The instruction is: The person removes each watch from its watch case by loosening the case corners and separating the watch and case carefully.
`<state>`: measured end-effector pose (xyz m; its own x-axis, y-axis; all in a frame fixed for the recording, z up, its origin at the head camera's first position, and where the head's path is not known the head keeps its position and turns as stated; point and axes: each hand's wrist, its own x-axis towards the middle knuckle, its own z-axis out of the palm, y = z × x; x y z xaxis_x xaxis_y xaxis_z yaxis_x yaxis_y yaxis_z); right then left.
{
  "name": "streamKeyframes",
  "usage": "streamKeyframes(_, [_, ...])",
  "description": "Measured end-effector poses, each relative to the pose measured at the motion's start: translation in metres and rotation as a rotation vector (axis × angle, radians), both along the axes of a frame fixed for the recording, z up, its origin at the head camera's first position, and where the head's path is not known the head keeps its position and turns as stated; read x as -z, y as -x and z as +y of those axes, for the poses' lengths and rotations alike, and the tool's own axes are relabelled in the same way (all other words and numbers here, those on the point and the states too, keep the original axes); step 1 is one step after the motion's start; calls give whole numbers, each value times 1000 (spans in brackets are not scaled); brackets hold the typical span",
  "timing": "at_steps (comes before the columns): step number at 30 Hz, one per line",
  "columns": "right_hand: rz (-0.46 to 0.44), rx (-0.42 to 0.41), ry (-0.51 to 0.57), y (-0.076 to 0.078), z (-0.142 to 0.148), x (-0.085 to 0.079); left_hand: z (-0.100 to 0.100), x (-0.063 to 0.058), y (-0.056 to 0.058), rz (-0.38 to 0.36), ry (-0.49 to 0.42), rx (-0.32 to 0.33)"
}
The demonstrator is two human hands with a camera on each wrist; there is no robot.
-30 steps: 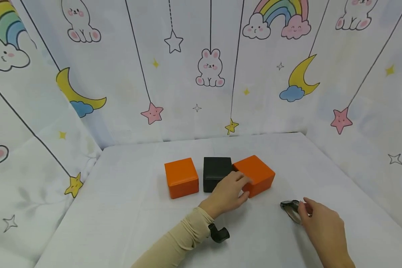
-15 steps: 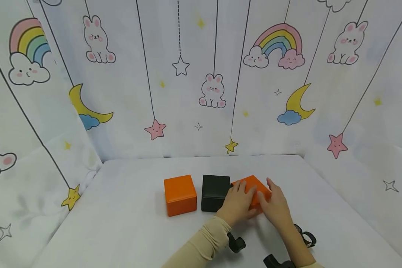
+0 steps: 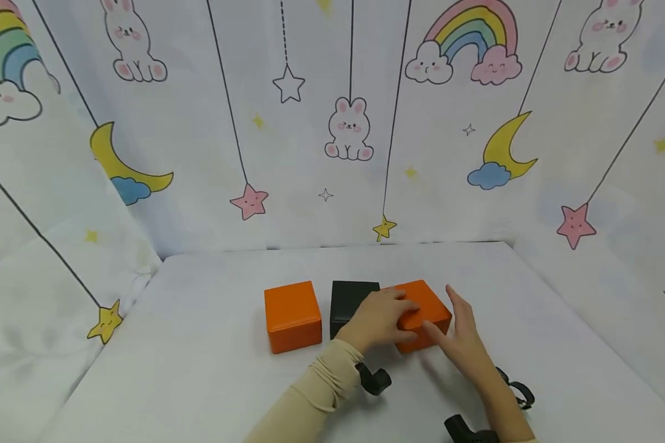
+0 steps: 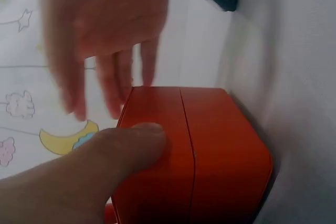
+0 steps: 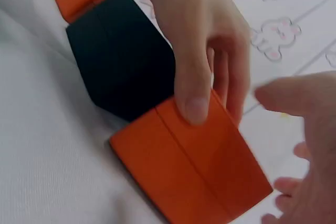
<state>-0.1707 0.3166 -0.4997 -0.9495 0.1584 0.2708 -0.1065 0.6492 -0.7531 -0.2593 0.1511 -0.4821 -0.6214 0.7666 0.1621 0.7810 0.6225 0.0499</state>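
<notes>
An orange box (image 3: 429,299) with a seam between lid and base stands at the right end of a row of boxes. My left hand (image 3: 378,321) holds its upper part, thumb on the front face and fingers curled over the top. In the left wrist view, that thumb (image 4: 134,148) presses above the seam. My right hand (image 3: 465,341) is at the box's right front corner, thumb and fingers spread, with nothing in it. A small dark looped thing (image 3: 523,394), perhaps a wristwatch, lies on the table beside my right forearm.
A black box (image 3: 353,296) stands directly left of the held box, partly behind my left hand. Another orange box (image 3: 292,314) is farther left. White cloth covers the table (image 3: 199,344); a patterned cloth wall (image 3: 310,135) rises behind.
My right hand has let go of the dark looped thing on the table and moved left to the right orange box, then drawn back slightly. My left hand has taken hold of that box.
</notes>
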Motion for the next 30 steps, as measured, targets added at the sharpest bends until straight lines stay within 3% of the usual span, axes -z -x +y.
streamKeyframes(4, [-95,-69,23,13,2,3,-10,-11,12,-13,-39,26])
streamKeyframes(9, [-167,-110,82,20,4,20,-18,-10,19,-70,-71,74])
streamKeyframes(13, [-181,-56,48,16,5,29,-17,-7,18,-104,-77,119])
streamKeyframes(19, [-177,73,-7,21,-1,31,-20,-5,22,-73,-61,144])
streamKeyframes(30, [-199,156,-19,18,-3,34,-24,-3,25,-139,-106,170])
